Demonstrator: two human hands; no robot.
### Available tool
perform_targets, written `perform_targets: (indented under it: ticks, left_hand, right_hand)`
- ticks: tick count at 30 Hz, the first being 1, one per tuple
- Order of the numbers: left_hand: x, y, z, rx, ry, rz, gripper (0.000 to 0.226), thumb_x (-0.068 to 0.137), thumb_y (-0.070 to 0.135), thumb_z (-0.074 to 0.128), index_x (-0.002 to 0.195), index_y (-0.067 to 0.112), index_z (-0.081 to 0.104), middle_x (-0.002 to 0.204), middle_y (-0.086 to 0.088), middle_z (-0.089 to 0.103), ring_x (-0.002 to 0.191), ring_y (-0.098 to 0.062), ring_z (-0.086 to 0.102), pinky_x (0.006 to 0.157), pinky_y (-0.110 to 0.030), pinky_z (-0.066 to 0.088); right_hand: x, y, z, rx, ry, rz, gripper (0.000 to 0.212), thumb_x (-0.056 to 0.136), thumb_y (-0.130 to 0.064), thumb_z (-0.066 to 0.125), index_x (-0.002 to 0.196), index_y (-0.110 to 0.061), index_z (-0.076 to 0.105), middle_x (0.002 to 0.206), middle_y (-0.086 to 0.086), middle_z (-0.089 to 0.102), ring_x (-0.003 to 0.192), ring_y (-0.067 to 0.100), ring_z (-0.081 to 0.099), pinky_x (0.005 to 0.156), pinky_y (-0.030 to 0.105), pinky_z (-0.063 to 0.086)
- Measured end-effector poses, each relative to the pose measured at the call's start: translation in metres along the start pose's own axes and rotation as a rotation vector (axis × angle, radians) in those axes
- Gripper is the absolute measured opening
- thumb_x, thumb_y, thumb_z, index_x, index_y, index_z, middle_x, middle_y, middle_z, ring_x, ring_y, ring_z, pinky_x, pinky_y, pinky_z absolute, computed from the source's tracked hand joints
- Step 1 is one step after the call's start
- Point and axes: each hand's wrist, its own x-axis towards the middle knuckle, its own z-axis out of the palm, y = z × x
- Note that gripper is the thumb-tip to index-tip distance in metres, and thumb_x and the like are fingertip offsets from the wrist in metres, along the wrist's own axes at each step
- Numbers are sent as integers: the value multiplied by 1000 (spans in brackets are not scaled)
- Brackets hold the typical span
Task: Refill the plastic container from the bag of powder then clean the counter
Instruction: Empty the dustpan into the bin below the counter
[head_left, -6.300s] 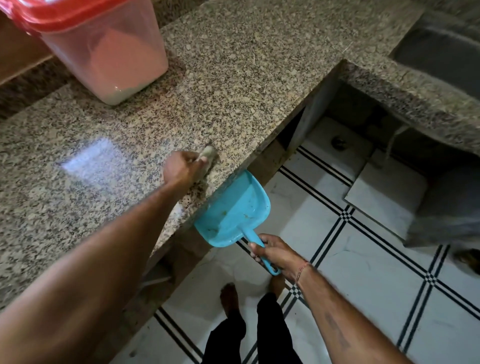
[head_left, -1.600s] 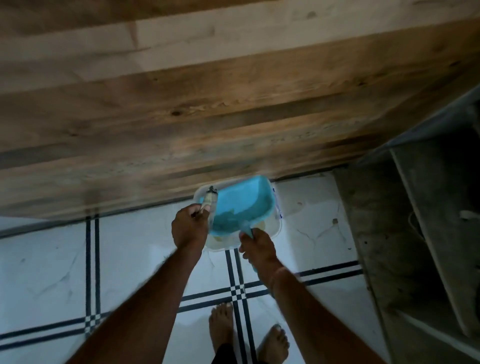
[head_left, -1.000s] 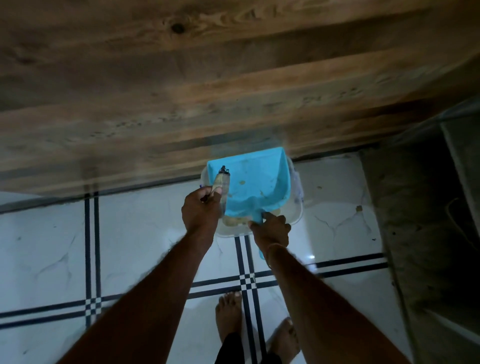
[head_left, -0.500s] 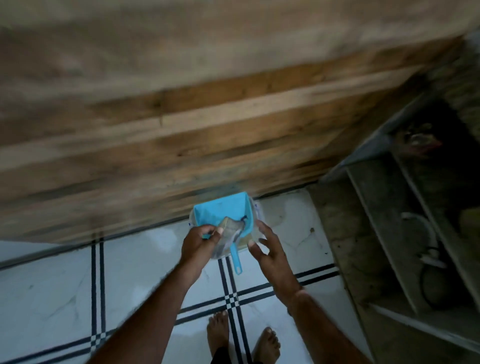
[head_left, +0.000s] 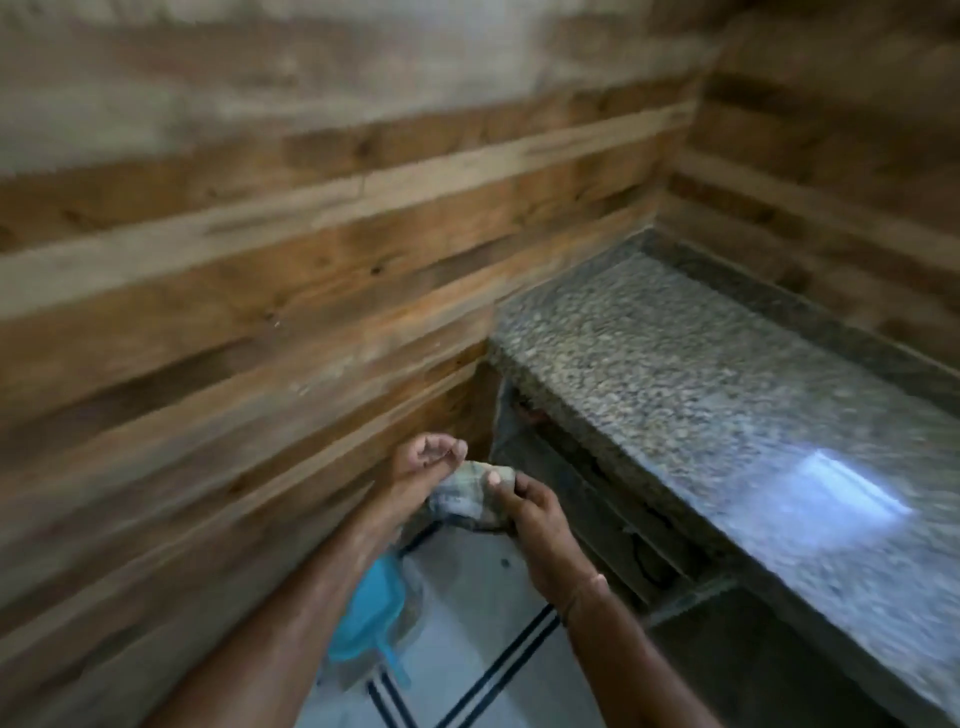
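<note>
A crumpled grey-green cloth (head_left: 470, 493) hangs between my two hands in the lower middle of the head view. My right hand (head_left: 537, 525) grips its right end with the thumb on top. My left hand (head_left: 423, 467) has the cloth's left end under its palm, with its fingertips bunched together above it. The blue dustpan (head_left: 371, 613) lies on the white tiled floor (head_left: 478, 644) below my left forearm, partly hidden by it, on top of something clear. The granite counter (head_left: 701, 384) runs along the right. The plastic container and the bag of powder are out of view.
A wooden plank wall (head_left: 234, 270) fills the left and the back. Dark open shelves (head_left: 613, 519) sit under the counter. A bright reflection (head_left: 836, 488) lies on the counter top. The frame is blurred by head motion.
The dustpan has left my right hand and lies on the floor. My right hand has taken hold of the cloth. My view has swung up and right, so the counter top shows.
</note>
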Motion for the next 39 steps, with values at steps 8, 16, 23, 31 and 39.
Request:
perform_targets:
  ticks: [8,16,23,31,39]
  left_hand:
    - [22,38,132,7,-142,-40,17,90,23,77,94,7,72,80,-4,79,78,-17,76,67,-24,57]
    - [85,33,257,94,-217,-91,41,88,28,78,99,-10,67,94,-23,77,87,-35,75,77,-41,60]
    - [122,16,328,221,-176,-146,35,84,8,81,112,10,61,103,-12,76,89,-24,75,73,-32,62]
    - [172,9,365,590,-188,-49,49,85,17,82,120,20,48,108,-2,62,77,-8,59,52,-20,41]
    - [201,-23,355,916,-283,74,35,80,11,84,104,30,67,116,-3,47,93,-20,59,57,-30,57]
  right_hand:
    - [-27,-52,-98,275,392,-91,42,99,-29,65,118,9,66,113,33,71,97,40,74,83,47,63]
    - [-10,-56,-218,102,595,-123,50,87,-49,75,103,-2,73,98,18,79,95,39,76,87,57,61]
    - [17,-47,-293,47,688,-63,48,76,-56,78,109,-24,63,105,16,76,91,32,77,80,59,62]
    - [51,-44,-327,-144,680,-24,31,95,-4,65,114,-28,59,113,9,70,90,20,74,69,34,66]
    - [85,-16,-322,-727,693,202,39,93,-34,71,132,-31,65,122,-4,56,111,16,52,95,31,52]
